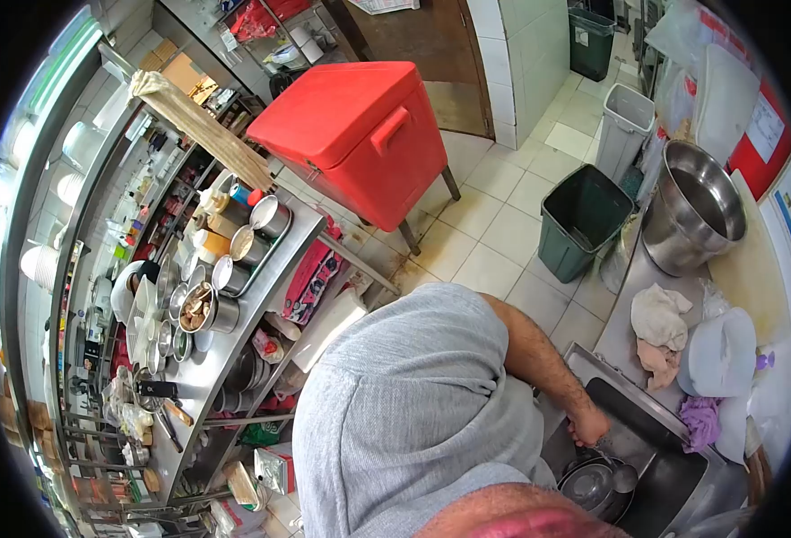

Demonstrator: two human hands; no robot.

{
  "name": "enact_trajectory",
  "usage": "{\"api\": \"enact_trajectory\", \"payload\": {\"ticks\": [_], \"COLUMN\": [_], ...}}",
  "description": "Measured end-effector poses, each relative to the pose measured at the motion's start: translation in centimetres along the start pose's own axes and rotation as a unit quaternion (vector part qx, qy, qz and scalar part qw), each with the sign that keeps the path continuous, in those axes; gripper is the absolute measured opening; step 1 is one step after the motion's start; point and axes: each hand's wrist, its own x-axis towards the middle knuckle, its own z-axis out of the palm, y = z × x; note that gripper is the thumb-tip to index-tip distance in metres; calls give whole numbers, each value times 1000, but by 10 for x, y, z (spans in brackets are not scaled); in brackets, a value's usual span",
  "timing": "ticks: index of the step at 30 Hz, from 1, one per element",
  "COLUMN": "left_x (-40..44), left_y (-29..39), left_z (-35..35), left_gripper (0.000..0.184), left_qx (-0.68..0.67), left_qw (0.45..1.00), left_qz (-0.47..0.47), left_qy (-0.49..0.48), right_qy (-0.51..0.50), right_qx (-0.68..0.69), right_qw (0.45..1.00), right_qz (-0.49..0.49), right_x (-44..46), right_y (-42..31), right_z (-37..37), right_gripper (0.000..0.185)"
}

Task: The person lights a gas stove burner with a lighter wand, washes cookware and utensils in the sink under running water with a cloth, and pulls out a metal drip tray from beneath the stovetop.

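Note:
My left hand is closed on the handle of a metal ladle over the sink. The ladle's round bowl hangs at a dark pan with a lid or dish in it, inside the basin. Whether the bowl touches the pan is unclear. My right hand is out of view.
White cloths, a purple cloth and a large steel pot lie beside the sink. A green bin and red cooler stand beyond; a steel counter holds pots and knives.

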Motion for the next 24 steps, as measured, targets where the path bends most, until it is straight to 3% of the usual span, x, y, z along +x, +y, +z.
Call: {"api": "enact_trajectory", "payload": {"ticks": [8,13,16,17,18,20,21,22,23,24], "left_x": [29,39,38,41,46,57,62,69,73,75], "left_y": [-5,2,14,19,22,22,22,23,26,31], "left_z": [9,12,12,13,15,17,18,21,23,24], "left_gripper": [22,22,22,21,21,19,19,19,19,19], "left_qx": [-12,22,5,-18,-4,-30,-19,-38,-57,-47], "left_qw": [999,999,999,1000,1000,999,999,998,997,997], "left_qz": [35,27,19,10,14,15,15,26,37,38], "left_qy": [-15,-30,-28,-15,-28,-22,-32,-35,-39,-51], "right_qy": [-31,-66,-35,-50,-29,9,59,125,127,71], "right_qx": [216,440,512,504,581,521,553,488,433,465], "right_qw": [971,877,832,840,798,842,817,857,885,876], "right_qz": [95,184,210,196,157,140,155,110,116,106], "right_x": [27,40,9,11,8,0,-6,-21,-62,-61], "right_y": [42,90,52,56,57,50,44,35,-36,13], "right_z": [-12,6,-22,-19,-12,-15,-6,-3,-64,-9], "right_gripper": [37,38,37,37,36,37,41,45,47,48]}}
